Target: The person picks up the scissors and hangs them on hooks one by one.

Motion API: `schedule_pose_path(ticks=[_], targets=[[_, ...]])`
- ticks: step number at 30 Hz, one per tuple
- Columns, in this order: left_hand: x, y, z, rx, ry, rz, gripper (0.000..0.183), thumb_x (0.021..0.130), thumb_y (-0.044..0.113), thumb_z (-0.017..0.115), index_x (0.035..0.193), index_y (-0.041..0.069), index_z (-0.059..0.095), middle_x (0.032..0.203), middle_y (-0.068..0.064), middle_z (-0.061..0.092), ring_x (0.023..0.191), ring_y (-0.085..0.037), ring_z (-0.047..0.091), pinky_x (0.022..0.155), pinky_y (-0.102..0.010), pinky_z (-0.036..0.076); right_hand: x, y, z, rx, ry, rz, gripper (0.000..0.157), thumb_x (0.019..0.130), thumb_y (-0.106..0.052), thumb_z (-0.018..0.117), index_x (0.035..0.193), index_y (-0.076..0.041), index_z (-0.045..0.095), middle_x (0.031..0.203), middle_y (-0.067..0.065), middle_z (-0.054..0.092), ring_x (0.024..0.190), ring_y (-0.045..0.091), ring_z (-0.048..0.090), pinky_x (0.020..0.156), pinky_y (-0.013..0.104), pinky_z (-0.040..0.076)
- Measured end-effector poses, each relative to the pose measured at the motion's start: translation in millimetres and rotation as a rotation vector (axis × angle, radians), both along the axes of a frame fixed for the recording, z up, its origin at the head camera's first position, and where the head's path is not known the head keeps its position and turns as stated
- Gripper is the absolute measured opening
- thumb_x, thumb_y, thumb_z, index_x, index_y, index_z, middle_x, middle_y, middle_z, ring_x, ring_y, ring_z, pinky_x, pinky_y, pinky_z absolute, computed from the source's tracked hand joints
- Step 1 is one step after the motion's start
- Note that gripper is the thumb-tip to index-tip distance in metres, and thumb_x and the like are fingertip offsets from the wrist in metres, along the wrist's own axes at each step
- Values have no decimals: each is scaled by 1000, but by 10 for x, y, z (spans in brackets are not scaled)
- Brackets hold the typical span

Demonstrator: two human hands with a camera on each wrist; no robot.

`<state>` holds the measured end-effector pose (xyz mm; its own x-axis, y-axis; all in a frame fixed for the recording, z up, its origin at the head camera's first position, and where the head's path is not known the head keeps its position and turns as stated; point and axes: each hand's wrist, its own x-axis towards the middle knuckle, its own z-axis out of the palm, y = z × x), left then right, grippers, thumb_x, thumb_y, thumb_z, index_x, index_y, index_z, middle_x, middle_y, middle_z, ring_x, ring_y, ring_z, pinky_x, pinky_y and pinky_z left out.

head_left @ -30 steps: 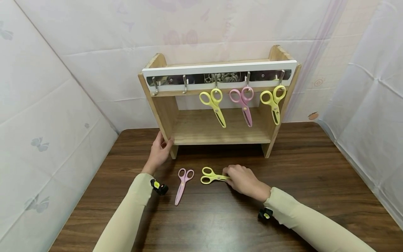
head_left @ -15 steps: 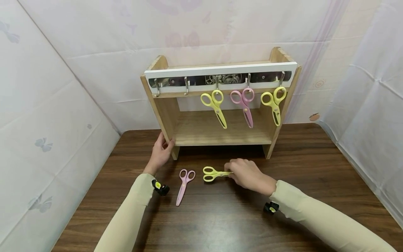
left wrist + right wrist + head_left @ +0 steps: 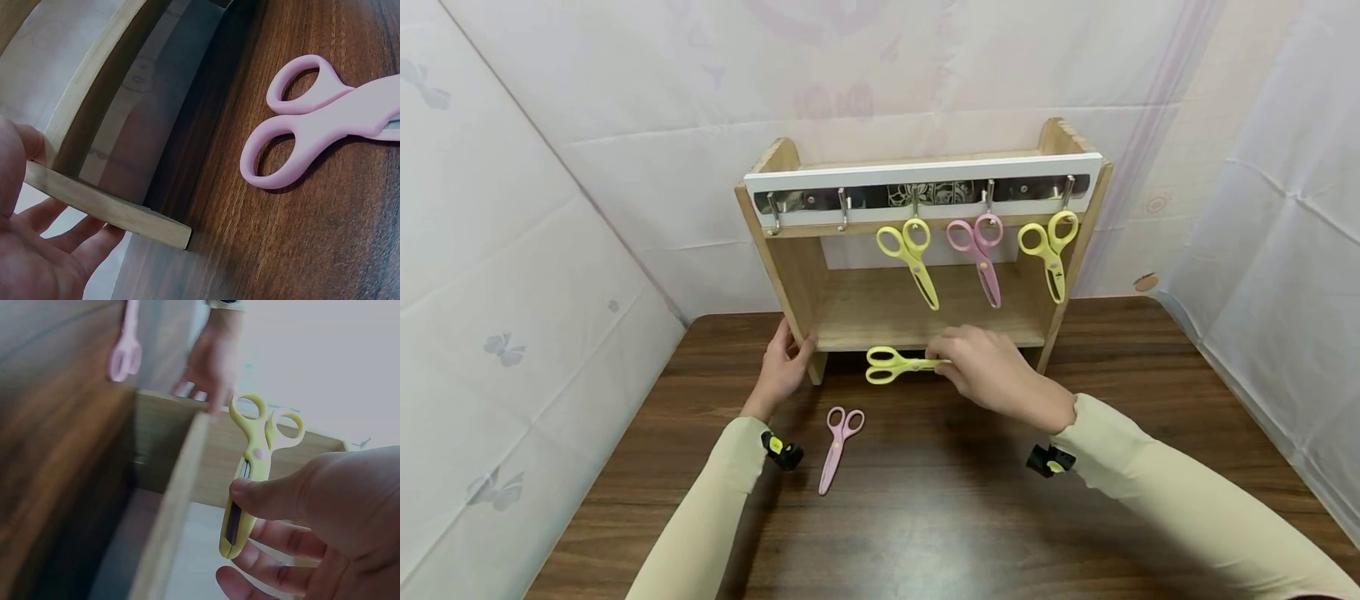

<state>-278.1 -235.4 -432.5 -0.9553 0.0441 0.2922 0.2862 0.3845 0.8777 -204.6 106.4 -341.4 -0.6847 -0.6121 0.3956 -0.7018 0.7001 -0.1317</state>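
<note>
My right hand (image 3: 988, 371) pinches a pair of yellow scissors (image 3: 254, 444) by the blade end, thumb on one side and fingers on the other. Their handle loops point left, in front of the lower shelf edge in the head view. My left hand (image 3: 780, 367) grips the left side panel of the wooden shelf (image 3: 119, 209) near its foot, thumb in front and fingers behind. Pink scissors (image 3: 837, 450) lie on the table close to that hand, loops away from me. From the hook rail (image 3: 865, 196) hang yellow scissors (image 3: 913, 254), pink scissors (image 3: 981, 254) and another yellow pair (image 3: 1051, 250).
The two leftmost hooks (image 3: 842, 208) on the rail carry nothing. Dark wood-grain table (image 3: 910, 517) spreads in front of the shelf. Pale printed cloth (image 3: 647, 133) stands behind and at both sides.
My right hand has lifted the yellow scissors from the table and moved them forward toward the shelf. The left hand stays on the side panel, and the pink scissors lie where they were.
</note>
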Motion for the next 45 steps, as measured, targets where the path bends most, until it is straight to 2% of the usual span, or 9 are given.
schedule_pose_path(ticks=[6,12,20,25,33,39,45], targets=[[23,-8,-23,6,-15,8,54,107,18,57,156,13,37,148,-23,52,129,-37,56,100,-56,50,-25,-46,224,-61,49,1,12,92,-13,79,103,-17,76,99,-2,70,93,22,67,66,44,57],[29,1,-11,17,-30,6,54,107,14,55,157,8,36,149,-26,50,130,-41,54,100,-58,49,-61,-101,327,-145,113,28,11,92,-12,79,101,-17,76,98,-4,70,93,19,65,70,42,56],[238,116,280,1,-37,-3,53,105,4,54,155,-2,35,147,-33,48,130,-44,53,99,-58,50,-99,-192,401,-234,151,47,11,92,-11,78,103,-13,77,96,-2,70,91,18,64,76,40,55],[280,128,327,-1,-23,-4,53,105,4,54,154,-2,36,146,-33,49,130,-45,53,99,-59,50,-128,-261,456,-311,161,69,11,93,-10,77,103,-10,77,93,0,70,82,17,61,72,36,52],[264,111,312,9,-24,-6,54,105,4,54,155,-1,35,147,-32,48,133,-43,51,101,-59,49,-158,-366,538,-452,177,114,13,92,-8,78,104,-4,76,86,3,69,74,14,59,67,30,49],[239,104,294,7,-24,4,53,105,5,55,155,-1,36,146,-32,49,132,-43,51,101,-58,49,-176,-429,571,-507,150,96,14,92,-9,78,105,-3,77,85,4,69,73,12,60,65,28,50],[50,6,41,-4,-20,6,56,107,17,55,159,15,35,151,-23,48,133,-40,52,101,-58,49,-173,-475,582,-519,130,76,13,92,-9,78,104,-3,77,84,3,69,71,12,61,65,28,51]])
